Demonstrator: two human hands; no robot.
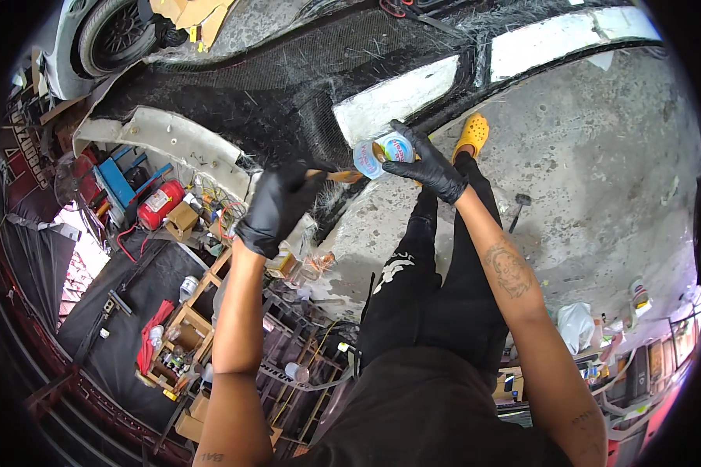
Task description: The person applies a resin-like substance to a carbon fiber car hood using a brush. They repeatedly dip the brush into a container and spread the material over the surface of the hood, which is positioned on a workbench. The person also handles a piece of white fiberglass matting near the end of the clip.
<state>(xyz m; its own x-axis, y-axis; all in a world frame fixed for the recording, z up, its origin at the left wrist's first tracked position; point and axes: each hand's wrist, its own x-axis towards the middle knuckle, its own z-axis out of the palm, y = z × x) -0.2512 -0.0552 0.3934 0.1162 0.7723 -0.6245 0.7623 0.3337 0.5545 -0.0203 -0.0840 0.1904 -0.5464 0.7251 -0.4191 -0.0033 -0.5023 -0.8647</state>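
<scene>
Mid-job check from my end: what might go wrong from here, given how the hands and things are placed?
The cup in the right hand appears tilted, with something amber inside, so it might drip or spill.

The black gloves seem to end at the wrists, leaving the forearms bare; a splash could reach skin.

A dark mallet lies on the floor to the right of the legs, so a sidestep that way might cause a trip.

Wooden tool (344, 177) across gap left of tub (396, 148)
</scene>
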